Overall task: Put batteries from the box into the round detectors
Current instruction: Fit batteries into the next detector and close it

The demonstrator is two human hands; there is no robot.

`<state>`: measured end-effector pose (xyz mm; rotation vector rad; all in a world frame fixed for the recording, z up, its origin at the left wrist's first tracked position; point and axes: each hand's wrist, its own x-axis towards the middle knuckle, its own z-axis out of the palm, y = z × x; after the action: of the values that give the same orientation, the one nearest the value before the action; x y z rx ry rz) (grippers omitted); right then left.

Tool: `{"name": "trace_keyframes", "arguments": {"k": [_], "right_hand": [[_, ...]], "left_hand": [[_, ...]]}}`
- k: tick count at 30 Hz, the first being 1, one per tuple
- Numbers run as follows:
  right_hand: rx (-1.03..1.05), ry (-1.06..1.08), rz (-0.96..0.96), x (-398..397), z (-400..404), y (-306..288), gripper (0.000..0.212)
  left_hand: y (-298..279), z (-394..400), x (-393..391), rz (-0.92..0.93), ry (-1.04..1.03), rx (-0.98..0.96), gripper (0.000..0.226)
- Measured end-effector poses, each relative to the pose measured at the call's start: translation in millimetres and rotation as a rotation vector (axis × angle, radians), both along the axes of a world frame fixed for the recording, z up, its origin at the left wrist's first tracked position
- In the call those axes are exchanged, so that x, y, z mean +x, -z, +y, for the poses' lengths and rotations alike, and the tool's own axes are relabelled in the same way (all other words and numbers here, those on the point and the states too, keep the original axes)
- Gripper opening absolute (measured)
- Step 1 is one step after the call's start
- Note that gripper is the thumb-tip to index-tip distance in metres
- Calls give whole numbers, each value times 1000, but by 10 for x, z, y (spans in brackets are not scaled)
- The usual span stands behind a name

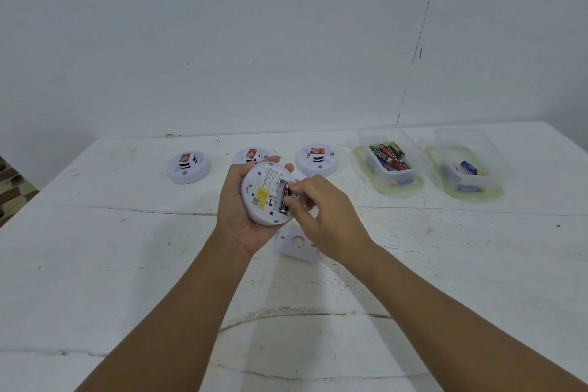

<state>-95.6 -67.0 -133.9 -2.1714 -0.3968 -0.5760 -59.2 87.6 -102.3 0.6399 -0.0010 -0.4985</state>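
Right hand (321, 213): grip narrow, thumb and fingertips pinched on a black-and-red battery (284, 200). Battery sits lengthwise at the right edge of the detector's back, in or at the battery slot; can't tell if it's fully seated.

Left hand (241, 210): grip wide, wrapped around the round white detector (264, 192), palm under it, fingertips showing past its far rim. Detector held off the bench, back side facing the camera, tilted. Yellow sticker (262, 197) left of the battery, printed text block above it.

Directly below the grip, partly hidden by the right wrist: white mounting plate (294, 242) with a round hole, lying on the bench (127, 264).

Beyond the grip, three more white detectors in a row, face up, each with a red label on top: left one (189, 166) well apart from the hands, middle one (251, 154) just behind the left fingertips and partly hidden, right one (316, 159) just beyond the right hand.

Far right of the grip: clear plastic box (386, 162) holding a pile of mixed batteries, red, black, green and blue. Beside it, further right, second clear box (464, 173) with a few blue batteries. Each box sits on its lid or a tray with a greenish rim.

Bench is white, scuffed, with cracks running across. White wall (254, 41) behind.
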Motion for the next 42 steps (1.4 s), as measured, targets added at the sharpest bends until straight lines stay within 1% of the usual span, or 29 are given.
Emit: {"name": "trace_keyframes", "arguments": {"k": [6, 10, 13, 16, 19, 21, 23, 26, 28, 30, 33, 42], "right_hand": [[-109, 31, 9, 23, -62, 64, 29], [-40, 10, 42, 35, -183, 53, 26], [46, 20, 25, 33, -300, 7, 22], [105, 96, 3, 64, -511, -82, 16], [95, 210, -1, 128, -810, -195, 15], [56, 294, 15, 186, -1024, -286, 13], [2, 367, 63, 265, -1251, -389, 11], [-80, 397, 232, 382, -1546, -534, 12], [-187, 368, 349, 456, -1672, -564, 16], [-279, 341, 423, 531, -1741, -572, 20], [-379, 331, 476, 677, -1829, -591, 26], [-615, 189, 663, 999, -1908, -601, 27]], "left_hand": [[-15, -70, 12, 43, 3, 28, 30], [-11, -119, 83, 29, 0, 115, 35], [-62, -218, 128, -14, 44, 142, 38], [-140, -399, 144, -41, 66, 132, 40], [-200, -608, 180, -31, 72, 144, 33], [-211, -736, 227, -15, 81, 181, 29], [-215, -881, 269, -4, 101, 207, 30], [-224, -1091, 316, 10, 126, 219, 33], [-211, -1197, 349, 17, 129, 218, 34], [-186, -1271, 384, 23, 124, 210, 35], [-151, -1362, 443, 57, 136, 197, 35], [-57, -1435, 539, 117, 107, 209, 36]]}}
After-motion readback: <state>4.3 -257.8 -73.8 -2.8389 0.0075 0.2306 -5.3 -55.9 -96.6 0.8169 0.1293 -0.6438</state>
